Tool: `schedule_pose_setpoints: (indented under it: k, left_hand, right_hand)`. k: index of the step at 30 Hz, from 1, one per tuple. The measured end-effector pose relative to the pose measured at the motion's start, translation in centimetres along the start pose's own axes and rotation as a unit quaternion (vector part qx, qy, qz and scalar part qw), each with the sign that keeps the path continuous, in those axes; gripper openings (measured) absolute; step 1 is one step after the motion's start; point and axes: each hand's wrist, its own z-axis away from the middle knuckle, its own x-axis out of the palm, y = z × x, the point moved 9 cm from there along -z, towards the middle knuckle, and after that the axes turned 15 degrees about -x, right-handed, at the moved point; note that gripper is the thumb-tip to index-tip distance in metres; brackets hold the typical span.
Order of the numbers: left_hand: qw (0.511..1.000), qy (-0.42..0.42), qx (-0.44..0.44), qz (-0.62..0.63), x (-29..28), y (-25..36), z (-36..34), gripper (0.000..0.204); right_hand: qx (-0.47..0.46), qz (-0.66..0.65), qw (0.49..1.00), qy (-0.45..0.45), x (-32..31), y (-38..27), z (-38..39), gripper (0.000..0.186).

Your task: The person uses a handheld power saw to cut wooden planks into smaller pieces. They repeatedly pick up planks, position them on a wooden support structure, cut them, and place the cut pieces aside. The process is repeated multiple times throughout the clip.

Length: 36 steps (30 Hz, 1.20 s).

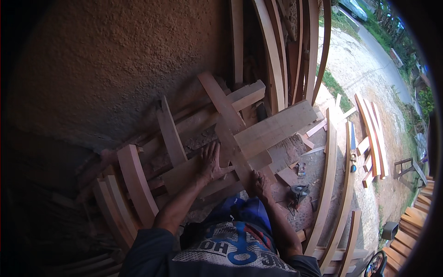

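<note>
Here | left hand (211, 162) flat, fingers spread, on one wide plank (258, 138) | right hand (260, 183) grips one narrow crossing board (226, 124) at its lower end | three curved pieces (134, 184) left | one power tool (297, 193) right

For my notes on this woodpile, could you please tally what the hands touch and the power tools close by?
Reddish plank under both the left hand and the right hand: 1
Power tool on the ground: 1
Total: 2

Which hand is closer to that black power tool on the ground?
Right. The right hand grips a plank's end just left of the black power tool. The left hand lies flat on the planks, farther left.
</note>
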Motion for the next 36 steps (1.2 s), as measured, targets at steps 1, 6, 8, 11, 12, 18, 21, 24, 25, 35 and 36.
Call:
schedule_pose_setpoints:
  k: [1,6,8,11,12,18,21,24,25,35,36]
  left_hand:
    - [1.000,0.001,0.010,0.003,-0.1,0.1,0.1,0.125]
    - [1.000,0.023,0.015,-0.001,0.0,-0.9,0.5,0.114]
    - [0.999,0.029,0.019,0.001,0.0,-0.8,0.5,0.110]
    - [0.999,0.026,0.022,0.017,0.1,-0.4,0.5,0.107]
    - [0.999,0.031,0.023,0.018,0.0,-0.4,0.5,0.107]
    - [0.998,0.059,0.033,0.019,0.1,-0.8,0.5,0.106]
    - [0.998,0.064,0.021,0.010,-0.3,-0.5,0.7,0.105]
    - [0.997,0.072,0.012,-0.018,-0.2,-0.3,1.0,0.104]
    - [0.997,0.074,0.016,-0.023,-0.2,-0.4,0.9,0.104]
    - [0.998,0.065,0.003,-0.013,-0.4,-0.4,0.8,0.107]
    - [0.998,0.063,0.007,-0.015,-0.2,-0.2,0.7,0.107]
  right_hand:
    - [0.014,-0.003,1.000,-0.011,0.3,0.7,0.2,0.032]
    - [0.056,-0.033,0.995,-0.075,-0.7,-2.7,-1.4,0.042]
    - [0.045,-0.032,0.996,-0.069,-0.7,-2.6,-1.4,0.044]
    - [0.020,-0.038,0.998,-0.051,-1.0,-2.7,-1.2,0.046]
    - [0.010,-0.043,0.998,-0.044,-1.0,-2.9,-1.2,0.046]
    - [0.041,-0.084,0.991,-0.093,-2.9,-3.0,-1.9,0.050]
    - [0.166,-0.185,0.968,0.023,-7.3,-2.2,-1.0,0.059]
    - [0.112,-0.023,0.990,0.080,-10.7,-1.4,-0.5,0.045]
    - [0.103,-0.018,0.990,0.096,-10.6,-1.2,-0.3,0.043]
    - [0.122,0.120,0.973,0.155,-14.8,11.1,-6.6,0.036]
    - [0.108,0.122,0.973,0.166,-15.7,12.8,-7.9,0.035]
